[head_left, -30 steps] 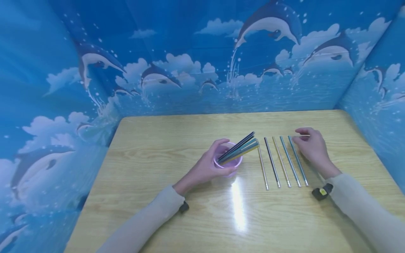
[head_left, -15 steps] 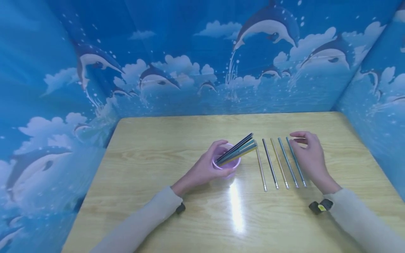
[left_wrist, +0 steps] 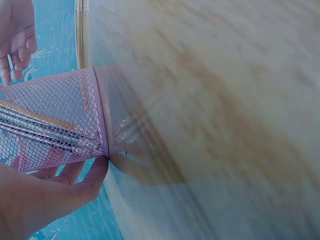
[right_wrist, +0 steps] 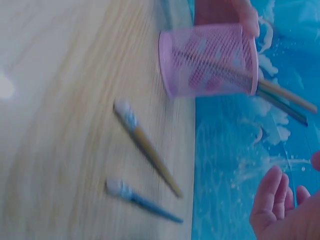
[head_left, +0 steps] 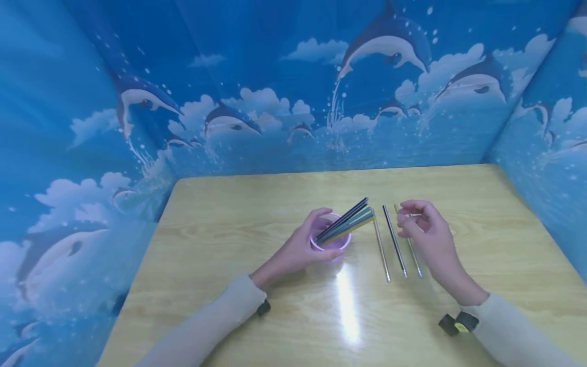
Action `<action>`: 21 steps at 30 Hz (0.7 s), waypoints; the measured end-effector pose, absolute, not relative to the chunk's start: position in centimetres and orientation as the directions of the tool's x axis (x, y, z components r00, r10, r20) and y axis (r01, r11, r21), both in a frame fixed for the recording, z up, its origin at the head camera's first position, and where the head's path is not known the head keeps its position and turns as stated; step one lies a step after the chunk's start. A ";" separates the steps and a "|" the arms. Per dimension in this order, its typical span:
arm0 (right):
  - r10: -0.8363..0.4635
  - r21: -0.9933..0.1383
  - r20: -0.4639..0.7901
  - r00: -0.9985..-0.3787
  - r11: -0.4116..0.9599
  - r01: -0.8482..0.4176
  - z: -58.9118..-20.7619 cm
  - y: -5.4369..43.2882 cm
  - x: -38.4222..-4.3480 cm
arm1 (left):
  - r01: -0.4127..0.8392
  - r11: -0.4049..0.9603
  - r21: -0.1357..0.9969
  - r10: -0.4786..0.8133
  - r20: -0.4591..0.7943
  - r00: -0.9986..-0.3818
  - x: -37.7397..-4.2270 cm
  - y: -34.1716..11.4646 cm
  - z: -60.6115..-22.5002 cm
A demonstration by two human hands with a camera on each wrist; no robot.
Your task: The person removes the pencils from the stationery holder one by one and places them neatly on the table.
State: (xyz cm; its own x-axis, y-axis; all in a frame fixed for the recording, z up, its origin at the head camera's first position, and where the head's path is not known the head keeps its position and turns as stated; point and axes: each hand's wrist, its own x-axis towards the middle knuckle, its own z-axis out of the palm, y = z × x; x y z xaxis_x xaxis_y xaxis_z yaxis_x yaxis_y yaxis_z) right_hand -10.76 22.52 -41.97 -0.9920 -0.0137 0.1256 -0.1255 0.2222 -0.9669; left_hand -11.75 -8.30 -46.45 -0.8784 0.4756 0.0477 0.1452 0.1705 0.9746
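Observation:
My left hand [head_left: 304, 242] grips a pink mesh pencil cup [left_wrist: 55, 115] from its left side, with the base right at the tabletop. Several black, teal and gold pencils [head_left: 346, 221] lean rightward out of it. To the right, in a row on the table, lie a gold pencil [head_left: 381, 250], a black pencil [head_left: 395, 242] and another gold pencil [head_left: 415, 260], partly covered by my right hand [head_left: 433, 242]. That hand hovers over the row's right end with fingers loosely bent and nothing visible between them. The two teal pencils are out of sight near it.
The wood-grain table [head_left: 229, 219] ends at the back and sides against a blue curtain [head_left: 275, 122] printed with dolphins. A bright light reflection [head_left: 347, 306] shows on the tabletop in front of the cup.
My right hand has shifted left and slightly nearer, from beside the rightmost teal pencil to over the row. Both teal pencils have gone from sight. My left hand still holds the cup.

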 end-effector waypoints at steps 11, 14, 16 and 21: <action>-0.075 -0.989 0.060 -0.995 0.131 -0.070 -41.8 19.4 -9.2 | 0.143 0.148 0.979 0.475 0.057 -0.878 -11.4 -8.3 -46.6; -0.093 -0.988 0.046 -0.995 0.141 -0.059 -41.7 18.7 -9.1 | 0.162 0.154 0.975 0.477 0.070 -0.876 -11.5 -8.3 -46.7; -0.101 -0.986 0.042 -0.994 0.154 -0.057 -41.7 18.3 -9.1 | 0.167 0.157 0.973 0.476 0.073 -0.876 -11.6 -8.3 -46.7; -0.098 -0.983 0.037 -0.994 0.177 -0.054 -41.5 17.7 -9.1 | 0.161 0.177 0.971 0.472 0.060 -0.880 -11.7 -8.2 -46.6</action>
